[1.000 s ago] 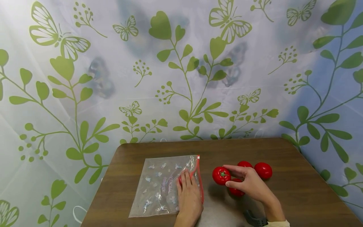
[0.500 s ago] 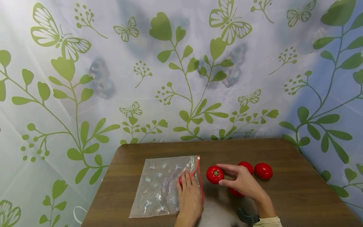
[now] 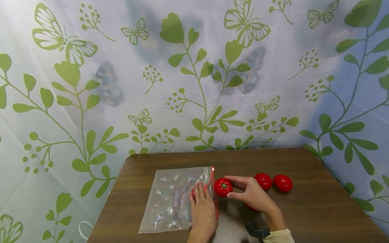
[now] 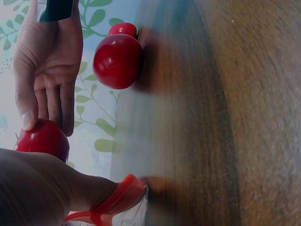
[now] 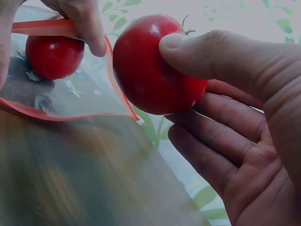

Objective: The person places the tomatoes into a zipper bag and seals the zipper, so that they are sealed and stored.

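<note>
One held tomato (image 3: 223, 187) is hovering beside the single zip bag (image 3: 165, 202).
Right hand (image 3: 255, 195) is pinching it, thumb against fingers; left hand (image 3: 203, 210) is holding up the bag's red edge (image 5: 44, 28), grip partly hidden. Right wrist view is showing a bagged tomato (image 5: 55, 56), mostly covered in head view. Three loose tomatoes (image 3: 282, 183) of five are sitting on the tabletop (image 3: 310, 209).

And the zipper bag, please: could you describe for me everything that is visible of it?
The zipper bag is see-through, shiny plastic, printed with small bluish and purplish figures; red zip strips edge its mouth, with a white slider at the far corner. It lies on the wood-patterned table, mouth toward the right hand. The left hand lies over its upper layer there, and the right wrist view shows the mouth gaping, with a red tomato inside.
</note>
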A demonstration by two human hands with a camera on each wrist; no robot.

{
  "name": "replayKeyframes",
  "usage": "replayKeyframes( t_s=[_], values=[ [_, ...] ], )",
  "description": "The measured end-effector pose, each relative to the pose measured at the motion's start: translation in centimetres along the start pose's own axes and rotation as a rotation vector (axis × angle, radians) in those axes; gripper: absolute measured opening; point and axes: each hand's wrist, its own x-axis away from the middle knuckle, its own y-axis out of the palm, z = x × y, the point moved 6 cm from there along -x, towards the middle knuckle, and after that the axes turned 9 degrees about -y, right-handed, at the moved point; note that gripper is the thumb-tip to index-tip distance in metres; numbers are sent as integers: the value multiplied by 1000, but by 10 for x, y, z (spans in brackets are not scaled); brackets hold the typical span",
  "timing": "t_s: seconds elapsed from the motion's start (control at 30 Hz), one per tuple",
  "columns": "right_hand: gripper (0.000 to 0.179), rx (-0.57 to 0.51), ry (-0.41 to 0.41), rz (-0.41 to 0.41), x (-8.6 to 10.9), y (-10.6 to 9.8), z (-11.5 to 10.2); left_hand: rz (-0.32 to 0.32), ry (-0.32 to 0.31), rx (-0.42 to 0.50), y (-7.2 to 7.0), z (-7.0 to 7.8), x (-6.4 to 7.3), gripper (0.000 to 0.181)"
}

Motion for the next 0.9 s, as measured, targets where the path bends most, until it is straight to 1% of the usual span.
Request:
replayKeyframes(
  t_s=[0.27,0.53,0.6,0.9],
  values=[
    [63,8,15,-26,-4,11,6,-2,3,18,0,0,0,81],
    [62,-26,30,-32,-7,21,11,-28,9,7,2,0,0,93],
    [62,-27,36,-30,-8,22,13,-29,9,7,2,0,0,94],
    [64,-23,46,-26,-8,29,19,-5,10,2,2,0,1,88]
  ],
)
